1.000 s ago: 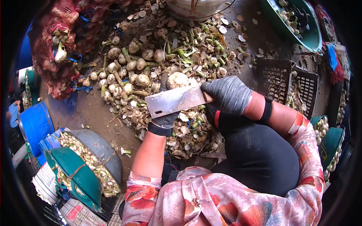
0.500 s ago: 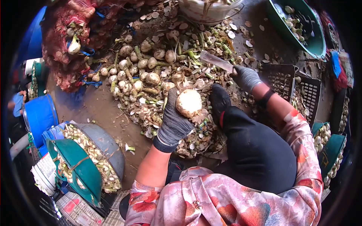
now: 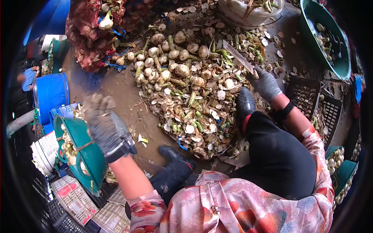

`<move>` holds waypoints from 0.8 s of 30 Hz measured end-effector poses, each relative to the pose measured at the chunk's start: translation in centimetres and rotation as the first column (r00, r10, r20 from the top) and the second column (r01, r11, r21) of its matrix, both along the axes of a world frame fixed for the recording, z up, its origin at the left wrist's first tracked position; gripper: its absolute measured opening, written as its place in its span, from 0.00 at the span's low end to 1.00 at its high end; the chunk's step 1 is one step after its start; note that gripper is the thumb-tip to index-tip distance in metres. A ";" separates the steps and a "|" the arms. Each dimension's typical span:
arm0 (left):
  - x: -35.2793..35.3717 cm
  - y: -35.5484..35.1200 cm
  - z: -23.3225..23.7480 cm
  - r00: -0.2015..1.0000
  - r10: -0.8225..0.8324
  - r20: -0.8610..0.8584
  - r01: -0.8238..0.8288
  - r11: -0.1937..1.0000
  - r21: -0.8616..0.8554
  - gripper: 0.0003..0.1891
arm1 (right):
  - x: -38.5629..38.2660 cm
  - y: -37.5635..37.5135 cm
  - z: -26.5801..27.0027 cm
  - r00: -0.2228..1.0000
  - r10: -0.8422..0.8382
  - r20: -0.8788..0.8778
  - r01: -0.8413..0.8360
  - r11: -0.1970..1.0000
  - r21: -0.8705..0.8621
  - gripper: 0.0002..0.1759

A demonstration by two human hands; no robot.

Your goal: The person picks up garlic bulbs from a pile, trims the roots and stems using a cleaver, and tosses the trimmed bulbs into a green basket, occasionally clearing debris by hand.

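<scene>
My right hand, in a grey glove, grips the handle of a knife whose blade points up and left over the pile. My left hand, also gloved, is smeared by motion over the green basin at the left; whether its fingers hold anything is hidden by the blur. Bulbs with stems lie at the upper left of a heap of cut stems, roots and peel on the ground.
Red net sacks stand upper left, a blue drum below them. A white bucket and a green basin are at the top right, black crates at the right. Another person's arm shows far left.
My left hand has moved left from the heap to the basin, and the large trimmed bulb it held is no longer visible. The view has shifted; my right hand still holds the knife.
</scene>
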State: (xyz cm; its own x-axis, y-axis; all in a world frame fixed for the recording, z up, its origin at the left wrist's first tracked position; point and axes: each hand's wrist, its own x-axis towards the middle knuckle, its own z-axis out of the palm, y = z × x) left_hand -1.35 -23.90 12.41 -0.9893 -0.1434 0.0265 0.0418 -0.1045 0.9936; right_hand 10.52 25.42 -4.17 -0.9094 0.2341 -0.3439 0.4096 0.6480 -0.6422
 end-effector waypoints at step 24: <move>2.4 21.3 -17.2 0.616 -0.761 0.201 0.656 0.355 -0.667 0.17 | -0.9 -3.6 4.4 0.910 0.381 -0.165 -0.399 0.913 -0.089 0.16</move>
State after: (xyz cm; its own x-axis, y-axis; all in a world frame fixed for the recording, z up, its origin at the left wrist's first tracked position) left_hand 1.03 -2.64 -4.79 -0.6923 0.7167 -0.0847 0.3905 0.4706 0.7912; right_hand 9.62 21.83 0.25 -0.9607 -0.1837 -0.2082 0.0390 0.6532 -0.7562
